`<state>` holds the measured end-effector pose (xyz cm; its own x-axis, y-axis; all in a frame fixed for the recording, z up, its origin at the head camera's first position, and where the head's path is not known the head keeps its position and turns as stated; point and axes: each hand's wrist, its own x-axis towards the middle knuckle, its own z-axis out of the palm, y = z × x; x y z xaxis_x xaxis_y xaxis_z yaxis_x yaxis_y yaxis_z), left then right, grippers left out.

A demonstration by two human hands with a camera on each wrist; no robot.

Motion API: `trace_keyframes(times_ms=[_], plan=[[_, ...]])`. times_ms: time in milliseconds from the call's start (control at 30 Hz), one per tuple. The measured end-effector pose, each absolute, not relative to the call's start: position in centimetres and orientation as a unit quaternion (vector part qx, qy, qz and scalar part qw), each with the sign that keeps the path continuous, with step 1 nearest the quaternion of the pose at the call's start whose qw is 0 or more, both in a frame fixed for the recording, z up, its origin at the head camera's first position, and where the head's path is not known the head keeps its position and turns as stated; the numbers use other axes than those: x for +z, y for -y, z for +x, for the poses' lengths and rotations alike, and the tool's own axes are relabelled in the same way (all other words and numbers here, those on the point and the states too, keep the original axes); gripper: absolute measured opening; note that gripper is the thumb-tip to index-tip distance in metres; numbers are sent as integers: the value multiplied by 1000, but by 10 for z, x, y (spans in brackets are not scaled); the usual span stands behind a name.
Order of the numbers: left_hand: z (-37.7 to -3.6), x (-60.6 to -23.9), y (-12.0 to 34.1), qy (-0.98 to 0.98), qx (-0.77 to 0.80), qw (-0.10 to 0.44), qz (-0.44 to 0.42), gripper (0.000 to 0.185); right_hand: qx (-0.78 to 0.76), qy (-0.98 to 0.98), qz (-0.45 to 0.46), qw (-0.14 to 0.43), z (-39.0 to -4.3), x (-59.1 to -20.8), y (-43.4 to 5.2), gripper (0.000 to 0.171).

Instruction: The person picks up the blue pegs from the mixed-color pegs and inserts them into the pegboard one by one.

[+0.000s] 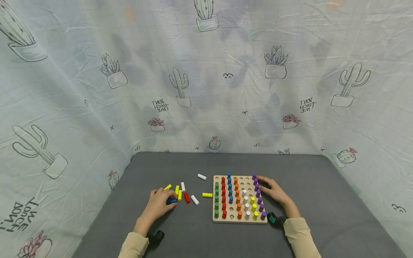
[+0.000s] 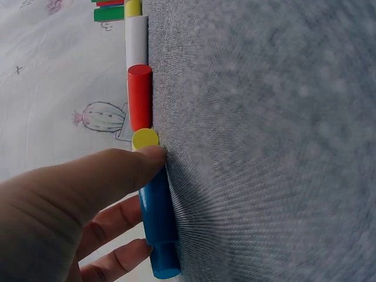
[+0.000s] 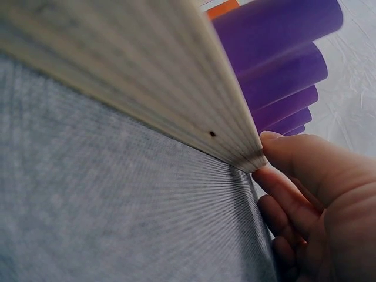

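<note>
At the left of the table, my left hand [image 1: 158,203] has its thumb and fingers about a blue peg [image 2: 157,208] lying on the cloth. A second blue peg [image 2: 165,262] lies end-on beside it, near a fingertip. Rows of green, red, blue, orange, white, yellow and purple pegs stand in a wooden pegboard [image 1: 239,221]. The blue row has bare holes toward its near end. My right hand [image 1: 274,191] holds the board's right edge near the far corner, thumb on top and fingers against the side, next to the purple pegs [image 3: 282,35].
Loose pegs lie between my left hand and the board: a red peg [image 1: 186,197], white pegs [image 1: 195,200] and several yellow pegs [image 1: 179,195]. One yellow peg [image 1: 207,195] lies against the board's left side. A patterned curtain [image 1: 226,118] hangs behind the grey table [image 1: 193,236].
</note>
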<state>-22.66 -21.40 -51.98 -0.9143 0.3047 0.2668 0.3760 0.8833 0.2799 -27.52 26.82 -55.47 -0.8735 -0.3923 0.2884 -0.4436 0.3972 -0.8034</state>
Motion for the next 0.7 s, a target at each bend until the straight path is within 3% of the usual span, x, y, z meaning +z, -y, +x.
trace_keyframes(times_ms=[700], plan=[[-226,-510,211,960,-192,102,-179,18,478,848,225,27,-272,-551,-265,43]])
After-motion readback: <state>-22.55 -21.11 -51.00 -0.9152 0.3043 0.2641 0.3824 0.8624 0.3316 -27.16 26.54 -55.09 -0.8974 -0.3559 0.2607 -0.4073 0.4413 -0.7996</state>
